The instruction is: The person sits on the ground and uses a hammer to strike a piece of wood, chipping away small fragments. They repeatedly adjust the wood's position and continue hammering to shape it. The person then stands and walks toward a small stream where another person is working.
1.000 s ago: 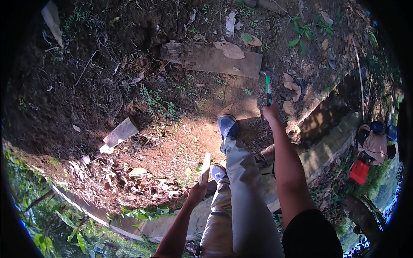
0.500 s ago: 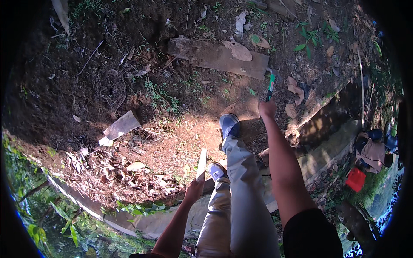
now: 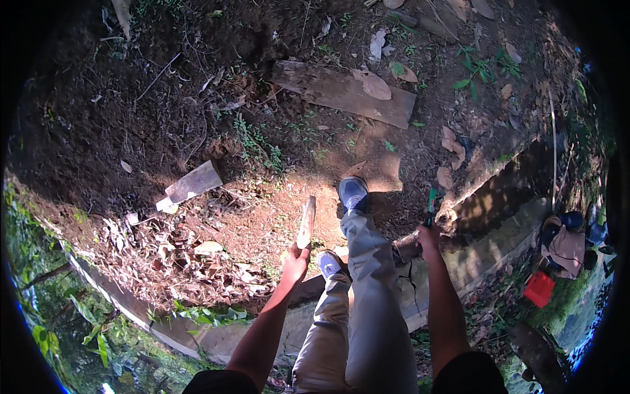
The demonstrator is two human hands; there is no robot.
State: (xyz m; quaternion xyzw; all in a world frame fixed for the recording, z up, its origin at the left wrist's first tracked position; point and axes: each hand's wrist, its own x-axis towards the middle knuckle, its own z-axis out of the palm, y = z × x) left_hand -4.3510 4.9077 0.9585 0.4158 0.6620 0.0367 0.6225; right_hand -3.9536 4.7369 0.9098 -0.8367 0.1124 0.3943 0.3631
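My left hand [image 3: 296, 260] is closed around the lower end of a short, flat wooden stake [image 3: 306, 222]. The stake points away from me over the sunlit soil, left of my shoes. My right hand [image 3: 429, 236] grips the dark lower handle of a hammer [image 3: 432, 198] with a green section. The hammer's head is hard to make out against the ground. Near that hand a short brown log [image 3: 407, 247] lies by the cracked concrete edge. My right shoe [image 3: 354, 194] rests on bare soil, with my left shoe [image 3: 329, 263] closer to me.
A long weathered board [image 3: 341, 93] lies ahead, a dry leaf on it. Another short board [image 3: 194, 182] is at left, beyond piled dry leaves [image 3: 190, 253]. A curved concrete edge [image 3: 485, 256] runs below. A red object [image 3: 539, 289] sits at far right beside a tan cloth [image 3: 567, 247].
My right hand has drawn the hammer back toward me and slightly right. My left hand has lifted the stake a little farther away from me.
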